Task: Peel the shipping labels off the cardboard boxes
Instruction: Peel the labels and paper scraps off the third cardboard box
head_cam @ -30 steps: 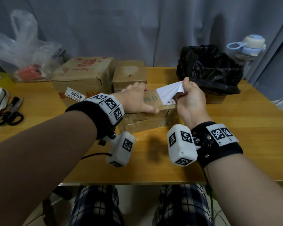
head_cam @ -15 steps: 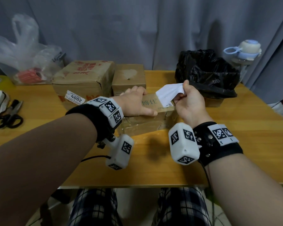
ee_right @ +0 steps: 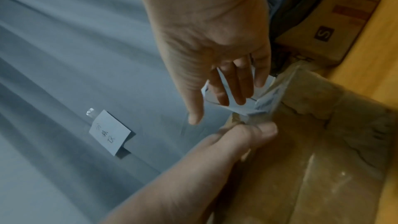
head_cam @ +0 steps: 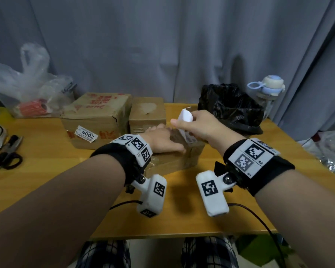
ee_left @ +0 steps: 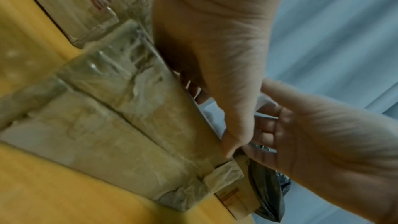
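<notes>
Shipping label (head_cam: 185, 120), pinched by right hand (head_cam: 201, 126), apparently still attached; flat left hand (head_cam: 162, 140) steadies box (head_cam: 182, 159) against the pull.

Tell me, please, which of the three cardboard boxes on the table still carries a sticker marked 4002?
The largest box, far left of the three, with red print on top. Its 4002 sticker sits on the front face; the other two show none.

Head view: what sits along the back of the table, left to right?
Clear plastic bag → big cardboard box → small cardboard box → black bag → water bottle.
</notes>
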Demonstrator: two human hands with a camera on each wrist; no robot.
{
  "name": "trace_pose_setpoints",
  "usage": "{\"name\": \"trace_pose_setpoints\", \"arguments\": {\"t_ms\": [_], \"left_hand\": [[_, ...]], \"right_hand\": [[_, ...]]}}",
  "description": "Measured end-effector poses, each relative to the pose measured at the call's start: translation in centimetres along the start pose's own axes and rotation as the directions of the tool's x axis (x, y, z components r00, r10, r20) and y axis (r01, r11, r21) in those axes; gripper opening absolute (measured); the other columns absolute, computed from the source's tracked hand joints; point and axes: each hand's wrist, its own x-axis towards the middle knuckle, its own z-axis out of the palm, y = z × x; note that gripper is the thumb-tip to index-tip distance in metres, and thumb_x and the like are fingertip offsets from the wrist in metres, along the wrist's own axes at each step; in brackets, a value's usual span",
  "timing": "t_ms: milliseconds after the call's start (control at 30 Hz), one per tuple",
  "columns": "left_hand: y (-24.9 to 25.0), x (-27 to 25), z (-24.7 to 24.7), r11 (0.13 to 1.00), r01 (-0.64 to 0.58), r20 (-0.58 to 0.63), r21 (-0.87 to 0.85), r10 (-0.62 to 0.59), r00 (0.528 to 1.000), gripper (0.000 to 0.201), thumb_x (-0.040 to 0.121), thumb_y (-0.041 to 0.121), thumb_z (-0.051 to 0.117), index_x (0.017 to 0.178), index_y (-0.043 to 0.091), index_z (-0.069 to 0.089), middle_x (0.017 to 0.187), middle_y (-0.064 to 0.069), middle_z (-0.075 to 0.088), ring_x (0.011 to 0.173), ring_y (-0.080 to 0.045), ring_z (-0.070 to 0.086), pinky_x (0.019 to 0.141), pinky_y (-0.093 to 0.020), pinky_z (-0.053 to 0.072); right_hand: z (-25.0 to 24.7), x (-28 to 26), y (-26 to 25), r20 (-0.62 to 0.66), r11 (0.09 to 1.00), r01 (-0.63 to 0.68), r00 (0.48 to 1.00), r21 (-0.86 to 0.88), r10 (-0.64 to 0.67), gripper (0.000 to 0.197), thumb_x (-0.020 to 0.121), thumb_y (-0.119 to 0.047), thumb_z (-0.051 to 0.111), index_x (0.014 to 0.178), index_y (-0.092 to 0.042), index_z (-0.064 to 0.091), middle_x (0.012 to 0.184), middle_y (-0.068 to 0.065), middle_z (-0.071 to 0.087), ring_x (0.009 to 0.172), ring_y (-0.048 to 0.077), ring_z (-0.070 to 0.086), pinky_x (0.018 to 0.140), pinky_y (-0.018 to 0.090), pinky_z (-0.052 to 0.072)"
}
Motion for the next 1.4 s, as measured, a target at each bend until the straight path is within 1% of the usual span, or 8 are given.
{"name": "trace_pose_setpoints", "arguments": {"t_ms": [167, 333, 533, 667, 867, 1067, 1200, 1400], "left_hand": [[0.2, -0.4, 0.3, 0.999, 0.019, -0.076, -0.044, -0.023, 0.997, 0.1, 0.061, 0.079, 0.058, 0.137, 0.018, 0.039, 0.135, -0.009, 0.044, 0.125, -0.031, 0.043, 0.103, -0.043, 0.037], [-0.2, -0.3, 0.0, 0.994, 0.027, -0.047, -0.102, -0.032, 0.998, 0.099, 0.061, 0.074, 0.064, 0.134, 0.013, 0.041, 0.135, -0.009, 0.045, 0.117, -0.027, 0.048, 0.098, -0.043, 0.044], [-0.5, -0.3, 0.0, 0.999, 0.02, -0.067, -0.046, -0.023, 0.997, 0.099, 0.063, 0.076, 0.061, 0.137, 0.014, 0.037, 0.135, -0.008, 0.043, 0.122, -0.028, 0.045, 0.101, -0.045, 0.04], [-0.6, -0.4, -0.2, 0.998, 0.03, -0.025, -0.051, -0.031, 0.999, 0.102, 0.066, 0.074, 0.06, 0.142, 0.014, 0.029, 0.141, -0.008, 0.037, 0.129, -0.028, 0.039, 0.106, -0.046, 0.036], [-0.5, -0.5, 0.0, 0.999, 0.019, -0.032, -0.038, -0.02, 0.999, 0.102, 0.067, 0.074, 0.06, 0.144, 0.015, 0.027, 0.143, -0.007, 0.035, 0.131, -0.027, 0.038, 0.107, -0.045, 0.034], [-0.6, -0.5, 0.2, 1.0, 0.007, -0.046, -0.025, -0.008, 0.999, 0.102, 0.067, 0.073, 0.061, 0.144, 0.015, 0.028, 0.143, -0.006, 0.036, 0.131, -0.027, 0.038, 0.106, -0.042, 0.033], [-0.5, -0.5, 0.2, 1.0, 0.004, -0.049, -0.011, -0.005, 0.999, 0.103, 0.066, 0.074, 0.061, 0.144, 0.015, 0.028, 0.144, -0.006, 0.036, 0.132, -0.026, 0.037, 0.107, -0.041, 0.033], [-0.5, -0.5, 0.3, 1.0, 0.002, -0.051, 0.005, -0.001, 0.999, 0.104, 0.066, 0.075, 0.06, 0.144, 0.015, 0.026, 0.145, -0.007, 0.035, 0.132, -0.027, 0.036, 0.108, -0.041, 0.033]], "right_hand": [[0.9, -0.1, 0.4, -0.213, 0.982, -0.006, 0.976, -0.187, -0.035, 0.037, 0.092, -0.031, 0.055, 0.062, -0.014, 0.043, 0.062, -0.001, 0.045, 0.07, 0.021, 0.049, 0.05, 0.027, 0.029], [1.6, 0.7, 0.8, -0.256, 0.933, 0.109, 0.945, -0.342, -0.204, 0.039, 0.1, -0.034, 0.036, 0.064, -0.018, 0.033, 0.062, -0.003, 0.039, 0.069, 0.022, 0.046, 0.06, 0.03, 0.032], [2.7, 1.5, 2.0, -0.426, 0.987, 0.138, 0.891, -0.083, -0.16, 0.028, 0.098, -0.029, 0.041, 0.08, -0.01, 0.049, 0.072, 0.001, 0.051, 0.075, 0.019, 0.051, 0.065, 0.028, 0.033], [3.4, 1.7, 2.7, -0.496, 0.969, 0.124, 0.868, 0.212, -0.003, 0.03, 0.097, -0.023, 0.045, 0.069, -0.012, 0.051, 0.064, -0.004, 0.049, 0.072, 0.018, 0.052, 0.066, 0.028, 0.038], [4.1, 2.3, 2.6, -0.503, 0.844, 0.058, 0.824, 0.534, 0.261, 0.035, 0.095, -0.021, 0.047, 0.06, -0.018, 0.044, 0.063, -0.003, 0.047, 0.071, 0.02, 0.051, 0.068, 0.033, 0.042], [4.1, 1.7, 2.5, -0.433, 0.709, 0.057, 0.825, 0.703, 0.363, 0.029, 0.096, -0.021, 0.045, 0.067, -0.016, 0.047, 0.067, -0.003, 0.048, 0.062, 0.01, 0.049, 0.061, 0.024, 0.041], [4.2, 1.1, 2.6, -0.401, 0.619, 0.071, 0.817, 0.782, 0.413, 0.025, 0.095, -0.022, 0.047, 0.071, -0.016, 0.049, 0.071, -0.001, 0.052, 0.069, 0.014, 0.053, 0.066, 0.027, 0.044], [4.7, 0.7, 3.5, -0.38, 0.481, 0.129, 0.797, 0.867, 0.47, 0.024, 0.095, -0.021, 0.049, 0.072, -0.015, 0.051, 0.062, -0.002, 0.048, 0.051, 0.009, 0.044, 0.045, 0.02, 0.038]]}}
